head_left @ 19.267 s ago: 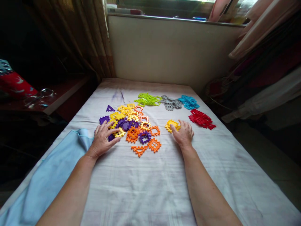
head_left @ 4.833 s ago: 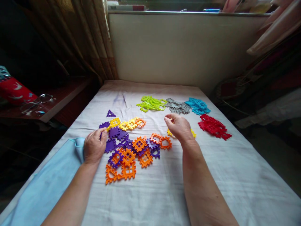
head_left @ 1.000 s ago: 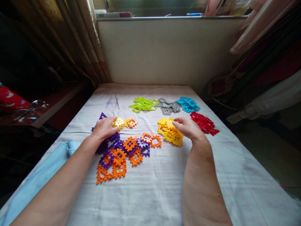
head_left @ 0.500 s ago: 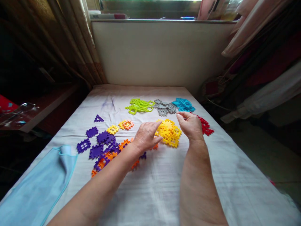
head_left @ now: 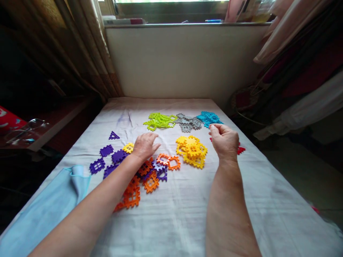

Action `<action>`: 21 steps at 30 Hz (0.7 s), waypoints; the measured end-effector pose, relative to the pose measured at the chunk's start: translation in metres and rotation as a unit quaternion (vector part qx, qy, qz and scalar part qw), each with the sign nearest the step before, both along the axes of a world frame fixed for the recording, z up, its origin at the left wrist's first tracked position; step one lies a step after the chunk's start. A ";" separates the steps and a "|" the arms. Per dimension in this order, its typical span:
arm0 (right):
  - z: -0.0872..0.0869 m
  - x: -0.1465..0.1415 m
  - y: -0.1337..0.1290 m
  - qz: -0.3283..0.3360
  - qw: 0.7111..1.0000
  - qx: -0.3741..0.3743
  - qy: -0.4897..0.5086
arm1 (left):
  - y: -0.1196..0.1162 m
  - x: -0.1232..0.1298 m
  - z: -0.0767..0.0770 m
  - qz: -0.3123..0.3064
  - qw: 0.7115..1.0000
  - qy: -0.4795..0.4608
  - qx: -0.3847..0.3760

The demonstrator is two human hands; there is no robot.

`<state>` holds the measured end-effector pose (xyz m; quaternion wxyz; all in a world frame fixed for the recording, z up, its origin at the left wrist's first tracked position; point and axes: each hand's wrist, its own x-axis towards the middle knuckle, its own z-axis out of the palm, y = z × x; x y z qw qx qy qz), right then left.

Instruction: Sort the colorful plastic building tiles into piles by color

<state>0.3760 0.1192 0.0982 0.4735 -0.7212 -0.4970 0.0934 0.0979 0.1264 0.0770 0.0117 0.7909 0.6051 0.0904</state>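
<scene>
My left hand reaches over the mixed purple and orange pile, fingers apart, with nothing seen in it. Beneath and beside it lie purple building tiles, orange building tiles and a yellow tile, all with notched edges. My right hand is closed with thumb against fingers, over the red building tiles, which it mostly hides. Whatever those fingers may hold cannot be made out. Between the hands is a heap of yellow building tiles.
Lime green tiles, grey tiles and blue tiles form heaps at the back of the cloth-covered table. A light blue cloth lies at the left edge. Glasses rest on a side shelf.
My left hand has moved left from the yellow heap to the purple and orange tiles. My right hand has shifted slightly right, from beside the yellow heap to over the red tiles.
</scene>
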 end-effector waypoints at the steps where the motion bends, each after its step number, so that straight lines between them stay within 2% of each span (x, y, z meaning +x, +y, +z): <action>1: 0.000 -0.002 0.000 0.003 1.000 0.001 0.000 | 0.003 -0.011 0.003 0.027 0.999 0.028 -0.006; 3: 0.000 -0.006 0.001 0.005 1.000 -0.006 -0.003 | 0.008 -0.027 0.005 0.057 0.995 0.074 -0.028; 6: 0.001 -0.008 0.001 0.005 1.000 -0.016 -0.009 | 0.008 -0.035 0.001 0.031 0.994 0.098 -0.042; 11: 0.001 -0.007 0.000 0.012 1.000 -0.009 -0.005 | 0.002 -0.037 -0.006 -0.033 0.998 0.009 -0.043; 14: 0.001 -0.008 0.000 0.019 1.000 -0.010 -0.003 | 0.006 -0.047 -0.004 -0.004 0.998 -0.037 -0.042; 17: 0.000 -0.008 0.001 0.018 1.000 -0.009 -0.002 | 0.016 -0.060 -0.001 0.043 0.997 0.020 -0.053; 21: -0.001 -0.006 0.001 0.017 1.000 -0.007 -0.005 | 0.025 -0.070 0.000 0.052 0.987 0.081 -0.130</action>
